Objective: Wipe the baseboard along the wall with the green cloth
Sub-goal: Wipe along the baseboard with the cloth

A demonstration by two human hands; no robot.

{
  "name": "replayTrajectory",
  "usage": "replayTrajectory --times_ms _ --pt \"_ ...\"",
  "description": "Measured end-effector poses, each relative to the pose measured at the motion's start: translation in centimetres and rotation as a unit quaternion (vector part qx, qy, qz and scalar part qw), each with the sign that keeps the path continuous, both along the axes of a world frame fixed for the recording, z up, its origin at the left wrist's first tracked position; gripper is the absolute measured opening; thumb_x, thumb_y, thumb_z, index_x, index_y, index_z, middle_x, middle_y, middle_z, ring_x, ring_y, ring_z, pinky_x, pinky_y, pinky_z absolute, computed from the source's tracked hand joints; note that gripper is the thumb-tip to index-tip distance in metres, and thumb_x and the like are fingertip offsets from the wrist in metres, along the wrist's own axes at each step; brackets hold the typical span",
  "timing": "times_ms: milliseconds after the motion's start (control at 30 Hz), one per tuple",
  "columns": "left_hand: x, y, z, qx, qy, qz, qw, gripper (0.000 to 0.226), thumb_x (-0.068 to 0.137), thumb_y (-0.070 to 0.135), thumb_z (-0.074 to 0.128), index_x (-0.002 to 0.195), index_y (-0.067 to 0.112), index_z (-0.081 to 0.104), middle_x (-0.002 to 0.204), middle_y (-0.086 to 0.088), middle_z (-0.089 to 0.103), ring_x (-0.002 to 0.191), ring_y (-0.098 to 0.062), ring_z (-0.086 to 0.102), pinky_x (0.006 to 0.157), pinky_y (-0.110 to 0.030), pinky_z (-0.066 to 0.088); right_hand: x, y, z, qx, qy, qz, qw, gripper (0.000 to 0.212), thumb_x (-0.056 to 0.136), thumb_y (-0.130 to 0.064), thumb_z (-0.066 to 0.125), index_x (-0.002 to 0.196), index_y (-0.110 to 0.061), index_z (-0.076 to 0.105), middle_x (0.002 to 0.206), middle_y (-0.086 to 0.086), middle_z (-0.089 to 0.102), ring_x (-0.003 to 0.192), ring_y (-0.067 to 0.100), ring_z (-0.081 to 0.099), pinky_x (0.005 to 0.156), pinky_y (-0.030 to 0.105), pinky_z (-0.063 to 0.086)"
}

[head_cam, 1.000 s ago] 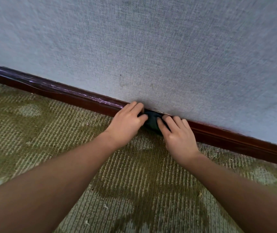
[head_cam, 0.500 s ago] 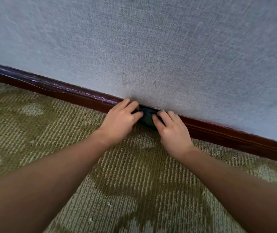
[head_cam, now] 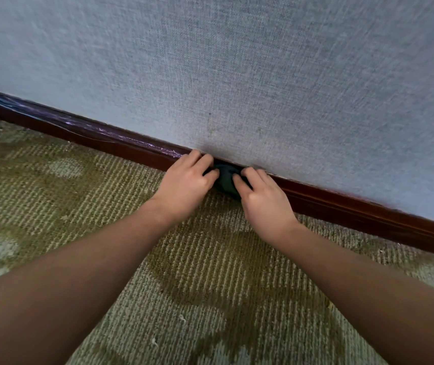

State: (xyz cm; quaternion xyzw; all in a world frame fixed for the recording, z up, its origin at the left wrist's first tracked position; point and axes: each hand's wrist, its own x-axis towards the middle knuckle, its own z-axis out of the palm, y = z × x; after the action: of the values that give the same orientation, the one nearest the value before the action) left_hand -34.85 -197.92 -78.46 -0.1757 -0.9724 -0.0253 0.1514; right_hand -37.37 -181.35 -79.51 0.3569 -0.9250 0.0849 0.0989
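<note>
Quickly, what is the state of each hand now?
Left hand: closed, holding the green cloth.
Right hand: closed, holding the same green cloth.

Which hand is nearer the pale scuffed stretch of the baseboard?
Left. The left hand grips the green cloth with fingertips at the end of the pale scuffed stretch; the right hand holds the cloth's other side, farther along the baseboard.

2 hands (head_cam: pixel 184 183) (head_cam: pixel 265 204); 1 green cloth (head_cam: pixel 225 177); 1 baseboard (head_cam: pixel 368 210); 1 carpet (head_cam: pixel 210 264)
</note>
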Motion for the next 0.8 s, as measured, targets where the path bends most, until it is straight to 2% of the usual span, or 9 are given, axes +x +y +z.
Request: replayTrajectory --times_ms 167,433,500,567,633,733,800 --pt "-0.2 -0.7 0.1 -0.066 0.007 -0.031 0.997 0.029 0.052 -0.005 0.078 0.08 -0.003 0.07 0.079 -0.015 0.063 0.073 -0.033 0.061 0.062 -0.032 0.05 -0.1 -0.4 0.1 0.008 0.003 0.007 1.0 0.051 0.049 0.012 0.08 0.098 0.009 0.066 0.085 0.019 0.063 0.074 0.033 0.062 0.068 0.037 0.054" --pt "-0.6 -1.7 -0.1 -0.078 0.029 -0.039 0.996 0.013 0.061 -0.006 0.071 0.074 -0.004 0.069 0.076 -0.018 0.062 0.071 -0.033 0.061 0.062 -0.034 0.05 -0.1 -2.0 0.7 0.004 -0.002 0.007 1.0 0.042 0.053 0.015 0.077 0.093 0.012 0.065 0.084 0.022 0.063 0.074 0.035 0.063 0.068 0.038 0.054" --pt "-0.6 -2.5 0.1 -0.085 0.033 -0.037 0.995 0.011 0.064 -0.005 0.066 0.075 -0.005 0.069 0.075 -0.019 0.062 0.072 -0.034 0.061 0.062 -0.034 0.051 -0.1 -2.5 0.9 0.034 -0.025 0.015 0.999 0.043 0.063 0.014 0.07 0.106 0.012 0.061 0.097 0.023 0.061 0.087 0.036 0.06 0.079 0.038 0.05" --pt "-0.5 -3.4 0.3 -0.093 0.028 -0.024 0.995 0.018 0.058 -0.008 0.073 0.075 -0.006 0.069 0.075 -0.021 0.061 0.072 -0.035 0.061 0.062 -0.036 0.051 0.0 -3.3 0.6 0.09 -0.048 0.042 0.994 0.048 0.082 0.006 0.053 0.129 0.008 0.043 0.12 0.019 0.049 0.109 0.032 0.046 0.096 0.037 0.035" --pt "-0.4 -4.2 0.4 -0.105 0.018 -0.011 0.994 0.025 0.052 -0.009 0.077 0.075 -0.006 0.068 0.075 -0.021 0.06 0.071 -0.035 0.061 0.061 -0.036 0.051 0.1 -4.1 0.1 0.092 -0.059 0.05 0.993 0.05 0.089 0.0 0.042 0.138 0.002 0.031 0.128 0.013 0.041 0.115 0.028 0.036 0.098 0.032 0.025" --pt "-0.4 -5.3 0.2 -0.1 0.014 0.002 0.995 0.026 0.051 -0.01 0.074 0.076 -0.006 0.068 0.074 -0.021 0.058 0.07 -0.035 0.059 0.06 -0.036 0.049 0.1 -5.3 0.5 0.067 -0.052 0.023 0.996 0.047 0.087 0.001 0.043 0.134 0.002 0.038 0.122 0.014 0.045 0.111 0.028 0.037 0.092 0.032 0.022" --pt "-0.4 -5.7 0.1 -0.095 0.02 0.01 0.995 0.026 0.053 -0.01 0.073 0.078 -0.007 0.068 0.074 -0.022 0.058 0.071 -0.036 0.059 0.06 -0.037 0.049 -0.2 -5.7 1.0 0.06 -0.015 0.02 0.998 0.043 0.079 0.004 0.052 0.121 0.004 0.053 0.11 0.016 0.053 0.102 0.03 0.046 0.085 0.031 0.03"
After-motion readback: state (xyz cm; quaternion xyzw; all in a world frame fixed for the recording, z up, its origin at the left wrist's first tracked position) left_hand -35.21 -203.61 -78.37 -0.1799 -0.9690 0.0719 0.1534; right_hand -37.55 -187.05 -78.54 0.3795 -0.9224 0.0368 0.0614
